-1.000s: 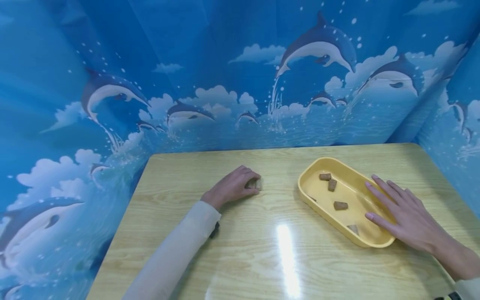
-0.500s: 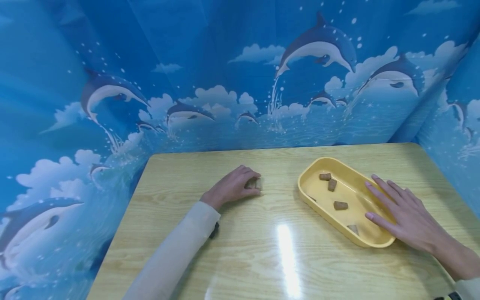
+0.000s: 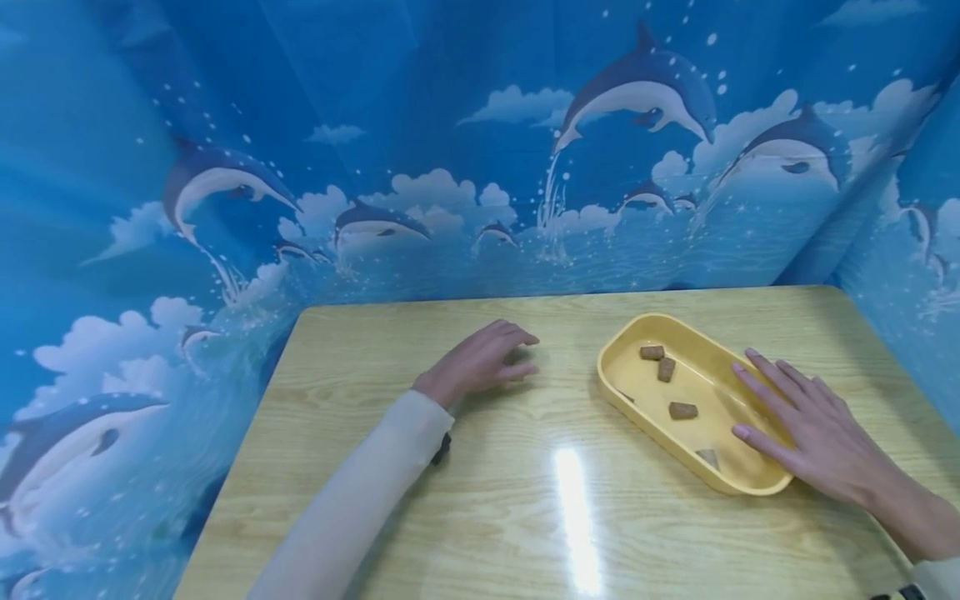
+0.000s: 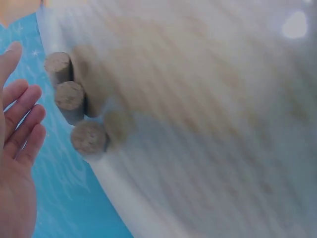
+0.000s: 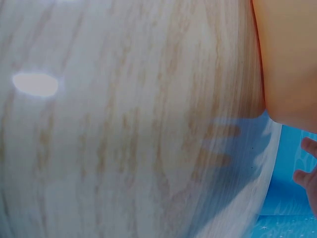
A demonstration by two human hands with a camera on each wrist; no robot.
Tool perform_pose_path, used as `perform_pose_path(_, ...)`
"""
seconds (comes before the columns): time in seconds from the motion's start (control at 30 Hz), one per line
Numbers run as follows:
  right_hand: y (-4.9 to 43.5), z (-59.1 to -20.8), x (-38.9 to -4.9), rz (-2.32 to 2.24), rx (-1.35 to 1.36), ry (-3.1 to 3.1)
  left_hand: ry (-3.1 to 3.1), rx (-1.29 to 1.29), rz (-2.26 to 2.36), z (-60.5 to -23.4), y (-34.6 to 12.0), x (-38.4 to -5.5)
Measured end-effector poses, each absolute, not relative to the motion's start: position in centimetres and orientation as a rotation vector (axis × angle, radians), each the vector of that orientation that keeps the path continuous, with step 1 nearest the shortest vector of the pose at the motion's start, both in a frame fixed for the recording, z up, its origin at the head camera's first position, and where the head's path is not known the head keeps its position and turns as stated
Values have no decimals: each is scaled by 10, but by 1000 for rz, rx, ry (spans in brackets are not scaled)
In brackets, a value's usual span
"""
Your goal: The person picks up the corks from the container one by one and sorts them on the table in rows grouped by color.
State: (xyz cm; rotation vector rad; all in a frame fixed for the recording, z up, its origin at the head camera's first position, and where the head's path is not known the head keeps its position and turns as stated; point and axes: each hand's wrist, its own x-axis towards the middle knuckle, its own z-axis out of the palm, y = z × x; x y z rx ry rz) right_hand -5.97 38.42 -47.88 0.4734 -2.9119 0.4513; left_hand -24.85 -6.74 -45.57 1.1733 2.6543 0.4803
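My left hand (image 3: pixel 483 362) is over the left half of the table, its fingers extended and the thumb apart from them. In the left wrist view, three brown corks (image 4: pixel 69 96) stand upright in a row on the table, beside my left hand (image 4: pixel 22 144) and apart from its fingertips. The head view does not show these corks; the hand seems to cover them. On the right, my right hand (image 3: pixel 821 442) lies spread over the near right rim of a yellow tray (image 3: pixel 660 446). Several corks (image 3: pixel 682 411) lie loose in that tray, one partly behind its wall.
The wooden table (image 3: pixel 480 517) carries a bright light reflection. Behind it and at both sides hangs a blue curtain (image 3: pixel 450 250) printed with dolphins. The tray's orange-looking wall (image 5: pixel 290 59) fills the upper right of the right wrist view.
My left hand's fingers have spread from a curled, pinching pose, and the hand has shifted slightly right and away from me. The right hand and the tray stay put.
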Motion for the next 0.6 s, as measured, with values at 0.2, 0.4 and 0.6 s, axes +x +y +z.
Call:
perform_pose_path(0.2,385,-478,-59,450,462,-2919,2631,1243,481,-443,-48,-248)
perform_pose_path(0.4,386,-479,-60,450,458,-2921,2583,1272,495,-434,-25,-245)
perform_pose_path(0.6,387,-481,-61,448,456,-2927,2542,1331,515,-429,-8,-240)
